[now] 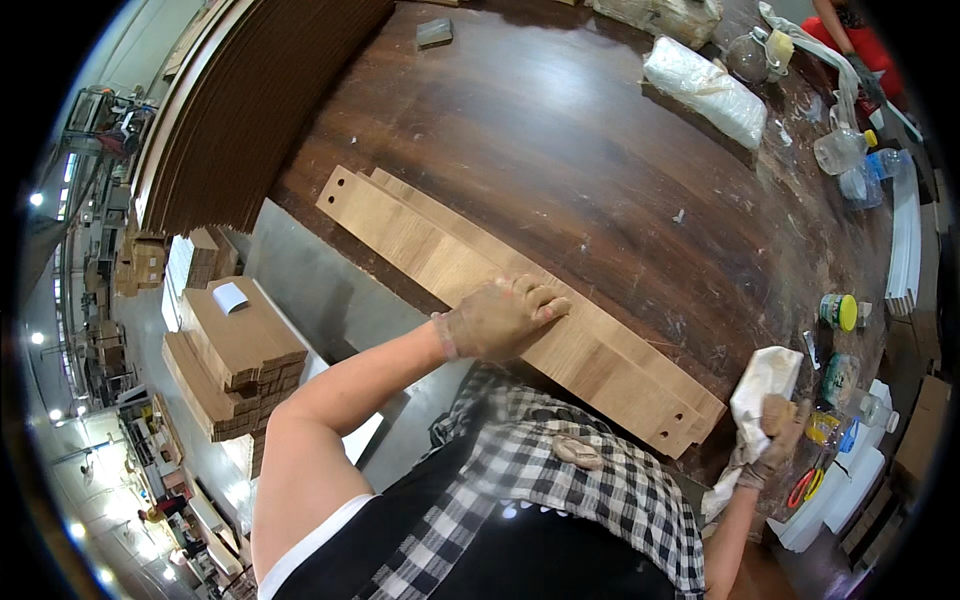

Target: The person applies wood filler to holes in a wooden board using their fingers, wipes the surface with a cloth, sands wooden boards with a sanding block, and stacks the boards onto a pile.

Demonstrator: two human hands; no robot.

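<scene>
My left hand, in a thin tan glove, is bent over the middle of a light-brown wooden board, its fingers curled against the wood. The long board lies slantwise across the table in front of my body, with dark round holes near both ends. A second board shows as a strip along its far side, seemingly stacked with it. Off the near right end, my right hand, also gloved, grips a crumpled white cloth. Part of that cloth hangs down past my wrist.
A tall stack of brown panels rises at the far left. Lower left are flat cardboard pieces. A plastic-wrapped white bundle lies at the far right. Bottles, a yellow-lidded jar and scissors line the right edge.
</scene>
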